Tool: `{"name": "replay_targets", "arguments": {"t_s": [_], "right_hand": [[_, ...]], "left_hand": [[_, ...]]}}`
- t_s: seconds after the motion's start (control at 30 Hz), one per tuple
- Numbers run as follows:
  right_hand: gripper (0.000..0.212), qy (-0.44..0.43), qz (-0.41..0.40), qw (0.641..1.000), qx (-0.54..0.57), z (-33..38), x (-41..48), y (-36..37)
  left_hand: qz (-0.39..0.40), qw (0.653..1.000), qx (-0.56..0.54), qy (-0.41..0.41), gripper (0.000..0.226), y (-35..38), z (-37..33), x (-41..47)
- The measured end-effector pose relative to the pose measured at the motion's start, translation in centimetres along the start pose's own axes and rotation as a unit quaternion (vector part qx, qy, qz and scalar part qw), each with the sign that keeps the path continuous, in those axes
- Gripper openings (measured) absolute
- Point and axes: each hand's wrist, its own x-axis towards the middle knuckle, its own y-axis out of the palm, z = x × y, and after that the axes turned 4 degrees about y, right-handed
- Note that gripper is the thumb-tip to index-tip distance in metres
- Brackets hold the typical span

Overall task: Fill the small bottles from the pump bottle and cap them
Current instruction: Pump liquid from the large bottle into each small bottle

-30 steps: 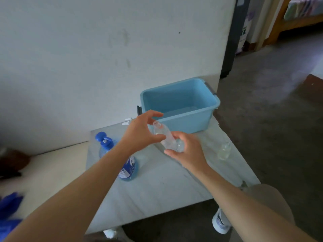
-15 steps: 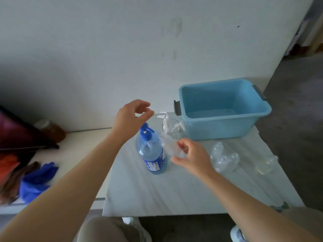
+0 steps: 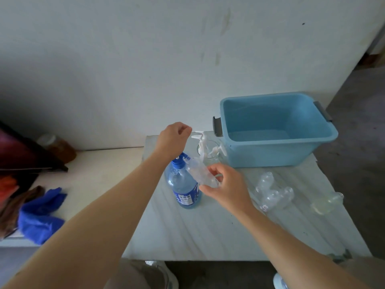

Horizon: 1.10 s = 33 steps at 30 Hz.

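Observation:
A blue pump bottle [image 3: 185, 188] stands on the white table [image 3: 208, 230]. My right hand [image 3: 226, 186] grips a small clear bottle [image 3: 198, 171], tilted with its open mouth up against the pump's nozzle. My left hand [image 3: 174, 137] hovers just behind and above the blue pump head, its wrist over the head and its fingers curled in; I see nothing in them. Several empty small bottles [image 3: 270, 191] lie on the table to the right. A small bottle with yellowish liquid [image 3: 326, 203] lies further right.
A light blue tub [image 3: 277, 130] stands at the table's back right against the wall. White pump tops [image 3: 203, 146] stick out of a clear jar beside it. On a low shelf to the left lie a blue cloth [image 3: 39, 213] and an amber jar [image 3: 59, 146].
My left hand left the small bottle's top and moved up behind the pump head, fingers curling in. My right hand brought the small bottle's mouth to the nozzle. The view swung left.

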Motion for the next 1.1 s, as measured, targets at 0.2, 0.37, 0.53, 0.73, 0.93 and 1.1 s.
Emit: {"name": "replay_targets", "arguments": {"t_s": [0.2,0.37,0.53,0.73,0.93,1.1], "right_hand": [[0.038,0.005,-0.001,1.0,0.023,-0.5,0.3,0.5],[0.037,-0.012,-0.008,0.999,0.041,-1.0,0.2,0.9],[0.037,-0.007,-0.013,0.999,0.046,-1.7,0.6,1.5],[0.036,-0.001,-0.017,0.999,0.044,-1.8,0.4,1.5],[0.037,0.003,-0.014,0.999,0.036,-1.2,0.1,1.1],[0.039,-0.01,-0.037,0.998,0.046,-0.5,-0.2,0.4]], "left_hand": [[0.023,0.999,0.013,-0.022,0.028,0.4,0.6,0.3],[0.03,0.998,0.038,-0.029,0.034,0.6,0.5,0.0],[0.031,0.998,0.045,-0.035,0.038,1.1,0.9,0.1],[0.037,0.997,0.045,-0.052,0.038,1.5,1.2,-0.2],[0.037,0.995,0.058,-0.066,0.034,1.1,0.8,-0.4],[0.026,0.996,0.062,-0.057,0.038,0.4,0.1,-0.1]]}}
